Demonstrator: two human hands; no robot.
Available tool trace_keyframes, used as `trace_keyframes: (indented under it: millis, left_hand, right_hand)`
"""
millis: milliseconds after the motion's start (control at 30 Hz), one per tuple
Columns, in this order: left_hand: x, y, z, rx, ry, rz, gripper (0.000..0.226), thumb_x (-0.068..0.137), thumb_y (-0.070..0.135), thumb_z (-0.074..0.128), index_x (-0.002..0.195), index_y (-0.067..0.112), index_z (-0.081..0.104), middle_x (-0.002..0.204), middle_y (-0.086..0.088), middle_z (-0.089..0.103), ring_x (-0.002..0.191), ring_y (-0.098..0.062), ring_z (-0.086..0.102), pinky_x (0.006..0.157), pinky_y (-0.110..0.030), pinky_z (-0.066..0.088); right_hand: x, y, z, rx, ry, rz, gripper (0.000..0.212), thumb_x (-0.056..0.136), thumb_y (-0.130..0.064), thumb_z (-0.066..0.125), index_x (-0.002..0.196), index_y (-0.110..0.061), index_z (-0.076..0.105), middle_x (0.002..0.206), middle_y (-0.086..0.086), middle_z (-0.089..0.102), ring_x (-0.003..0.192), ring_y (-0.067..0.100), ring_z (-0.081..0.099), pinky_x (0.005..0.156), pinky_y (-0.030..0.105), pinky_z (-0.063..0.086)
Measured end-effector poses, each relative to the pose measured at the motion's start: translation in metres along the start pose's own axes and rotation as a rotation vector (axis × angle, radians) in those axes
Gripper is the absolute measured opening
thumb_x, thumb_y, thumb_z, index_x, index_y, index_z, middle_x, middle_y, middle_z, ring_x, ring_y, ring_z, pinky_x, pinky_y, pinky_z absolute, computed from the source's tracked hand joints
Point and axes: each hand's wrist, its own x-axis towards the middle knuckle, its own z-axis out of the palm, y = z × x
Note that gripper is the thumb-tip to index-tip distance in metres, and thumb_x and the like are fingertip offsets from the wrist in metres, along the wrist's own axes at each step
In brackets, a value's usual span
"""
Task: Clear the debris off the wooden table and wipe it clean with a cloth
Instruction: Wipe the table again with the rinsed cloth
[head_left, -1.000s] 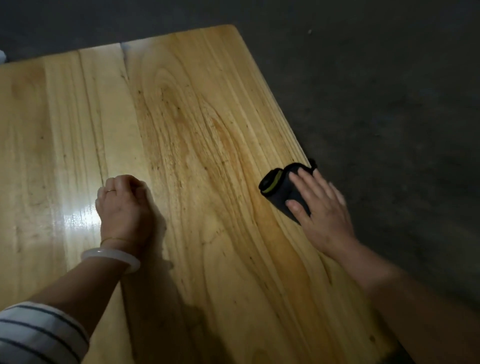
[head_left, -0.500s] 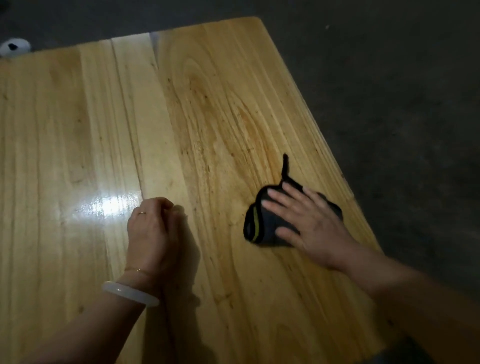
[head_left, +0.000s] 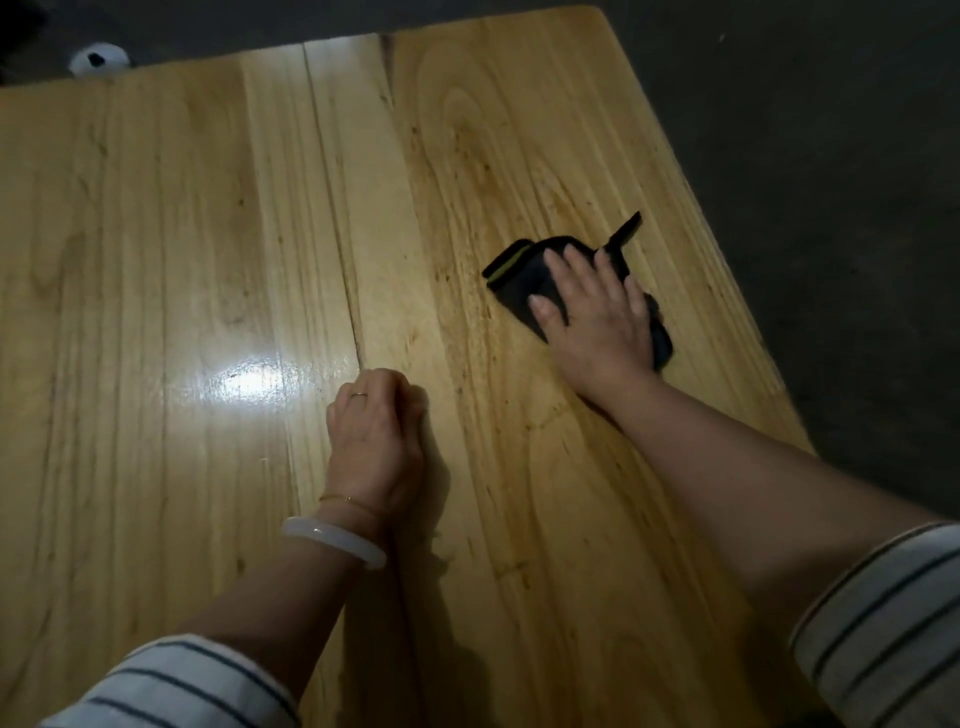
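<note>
Head view, cloth: dark cloth (head_left: 511, 275) lies flat on the wooden table (head_left: 156, 234) near its right edge, long axis slanting far-left to near-right.
Right hand (head_left: 597, 317): straight fingers press the cloth flat.
Left hand (head_left: 374, 441): curled fist resting mid-table, well apart from the cloth, nothing seen inside.
Bare boards: left of the cloth.
Count: one cloth, two hands, no debris visible.

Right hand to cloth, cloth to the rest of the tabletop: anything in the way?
Nothing between right hand and cloth: the palm lies flat on it. On the table, the left hand rests as a fist to the cloth's left and nearer the person, across a leftward sweep. Nothing else shows on the wood.
</note>
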Motion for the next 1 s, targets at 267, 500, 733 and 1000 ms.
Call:
trace_keyframes:
  millis: [267,500,733,1000]
  left_hand:
    - [0.003,-0.008,-0.015,-0.289,-0.116,-0.013,0.016,0.087,0.017,0.054,0.085,0.027,0.043,0.085,0.004,0.053,0.087,-0.024,0.051,0.077,-0.041,0.045]
    - [-0.001,-0.011,-0.027,-0.243,-0.076,-0.077,0.01,0.089,0.013,0.06,0.086,0.014,0.051,0.086,0.001,0.053,0.081,-0.015,0.05,0.068,-0.018,0.038]
    - [-0.013,-0.023,-0.039,-0.329,-0.096,-0.035,0.017,0.086,-0.006,0.052,0.087,0.009,0.046,0.08,0.008,0.052,0.076,0.007,0.053,0.066,0.0,0.036]
    - [-0.01,-0.029,-0.03,-0.288,-0.076,-0.054,0.035,0.084,0.0,0.053,0.078,0.031,0.04,0.091,0.0,0.059,0.091,-0.021,0.054,0.081,-0.035,0.045]
  right_hand:
    - [-0.104,-0.022,0.02,0.016,-0.085,-0.249,0.065,0.095,-0.062,0.005,0.156,-0.038,0.008,0.164,-0.015,0.002,0.15,0.007,-0.011,0.122,0.042,-0.004]
    - [-0.187,-0.014,0.048,-0.025,-0.099,-0.512,0.056,0.103,-0.057,0.026,0.154,-0.035,0.023,0.162,-0.01,0.02,0.152,0.014,0.009,0.119,0.047,0.012]
    - [-0.132,-0.031,0.034,-0.027,-0.141,-0.607,0.055,0.1,-0.058,0.024,0.152,-0.04,0.025,0.161,-0.016,0.017,0.151,0.008,0.003,0.121,0.041,0.003]
    - [-0.012,-0.084,0.023,-0.07,-0.03,-0.254,0.055,0.103,-0.054,0.019,0.155,-0.039,0.011,0.164,-0.015,0.006,0.151,0.01,-0.003,0.122,0.04,-0.004]
